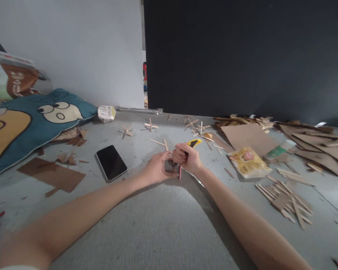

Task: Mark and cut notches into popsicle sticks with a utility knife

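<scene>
My right hand (185, 156) is wrapped round a yellow and black tool (195, 142), whose end sticks up above the fist; it looks like a utility knife. Beside it, my left hand (158, 168) is curved, its thumb and fingers round a small dark piece (169, 165) too small to make out. A thin red item (180, 172) shows just below my right fist. The two hands meet at the middle of the grey surface (146, 225). Two wooden sticks (157, 142) lie just beyond them.
Left of my hands are a black phone (112, 162), brown cardboard (52, 174) and a blue cushion (59, 127). To the right lie a yellow packet (249, 162), a stick pile (284, 202), a green-white tube (280, 150) and cardboard scraps (323, 144). A black panel (242, 56) stands behind.
</scene>
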The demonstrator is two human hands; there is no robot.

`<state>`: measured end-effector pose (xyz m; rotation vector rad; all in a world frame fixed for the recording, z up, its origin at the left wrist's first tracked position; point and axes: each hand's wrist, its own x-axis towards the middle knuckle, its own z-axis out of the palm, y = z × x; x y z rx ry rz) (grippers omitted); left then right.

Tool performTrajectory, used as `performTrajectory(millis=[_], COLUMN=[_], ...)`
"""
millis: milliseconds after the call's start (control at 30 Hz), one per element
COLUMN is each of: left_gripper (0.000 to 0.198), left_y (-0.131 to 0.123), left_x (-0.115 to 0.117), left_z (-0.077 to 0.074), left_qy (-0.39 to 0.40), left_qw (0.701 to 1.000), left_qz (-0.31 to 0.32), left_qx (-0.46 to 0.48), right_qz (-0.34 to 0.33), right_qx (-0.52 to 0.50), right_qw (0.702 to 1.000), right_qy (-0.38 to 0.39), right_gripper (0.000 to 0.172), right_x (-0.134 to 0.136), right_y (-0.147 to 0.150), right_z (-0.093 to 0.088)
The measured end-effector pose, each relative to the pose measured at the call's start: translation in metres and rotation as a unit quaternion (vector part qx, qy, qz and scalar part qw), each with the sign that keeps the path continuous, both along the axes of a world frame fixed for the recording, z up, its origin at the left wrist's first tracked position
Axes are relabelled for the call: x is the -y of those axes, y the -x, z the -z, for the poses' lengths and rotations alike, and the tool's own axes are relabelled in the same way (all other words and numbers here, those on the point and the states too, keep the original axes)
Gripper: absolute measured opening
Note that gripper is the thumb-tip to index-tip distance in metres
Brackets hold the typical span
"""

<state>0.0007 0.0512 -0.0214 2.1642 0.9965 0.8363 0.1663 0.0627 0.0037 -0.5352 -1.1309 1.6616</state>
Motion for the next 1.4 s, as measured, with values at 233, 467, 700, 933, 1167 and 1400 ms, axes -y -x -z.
performTrajectory(millis=[233, 467, 700, 933, 1167, 1400], left_gripper=[0.067, 0.075, 0.077, 0.075, 0.079, 0.076], left_y=[-0.001, -0.001, -0.001, -0.001, -0.001, -0.001], left_x=[0.002, 0.003, 0.005, 0.004, 0.004, 0.004], left_z=[-0.001, 0.000, -0.003, -0.002, 0.000, -0.002], left_qy=[-0.001, -0.001, 0.006, 0.011, 0.009, 0.006], left_qw=[1.000, 0.998, 0.998, 0.998, 0.998, 0.998], left_qz=[-0.011, -0.043, -0.048, -0.039, -0.045, -0.037], left_qx=[-0.009, -0.044, -0.048, -0.045, -0.046, -0.045], right_qz=[0.004, 0.069, 0.101, 0.088, 0.081, 0.087], right_qx=[-0.011, -0.061, -0.083, -0.080, -0.088, -0.075], right_qw=[1.000, 0.996, 0.991, 0.992, 0.992, 0.993], right_qy=[0.005, 0.016, 0.036, 0.037, 0.035, 0.035], right_gripper=[0.054, 0.054, 0.051, 0.052, 0.054, 0.053], right_x=[0.001, 0.005, 0.007, 0.007, 0.006, 0.006], right_y=[0.002, 0.006, 0.003, 0.006, 0.006, 0.006], right_z=[0.009, 0.016, 0.011, 0.015, 0.018, 0.016])
